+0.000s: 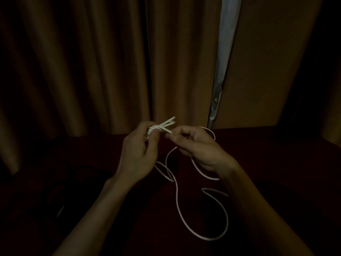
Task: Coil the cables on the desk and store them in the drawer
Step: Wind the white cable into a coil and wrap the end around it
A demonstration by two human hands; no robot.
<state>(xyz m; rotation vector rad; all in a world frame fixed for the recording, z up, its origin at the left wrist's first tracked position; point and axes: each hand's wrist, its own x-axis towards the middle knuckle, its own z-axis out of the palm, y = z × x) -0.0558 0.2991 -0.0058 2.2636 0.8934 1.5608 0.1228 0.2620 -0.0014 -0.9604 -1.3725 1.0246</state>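
The person's left grip point(138, 154) and right grip point(195, 146) are up over the table point(267, 154), side by side, with the curtain point(92, 61) behind them. A bunch of cable point(160, 127) sits in the left grip. The rest passes the right grip and drops in loose loops below both, nearer the person.

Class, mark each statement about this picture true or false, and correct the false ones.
1. The left hand holds a bundle of white cable turns. True.
2. The right hand is empty. False: it pinches the cable beside the bundle.
3. The whole cable is already coiled. False: long loose loops hang below the hands.
4. Curtains hang behind the desk. True.
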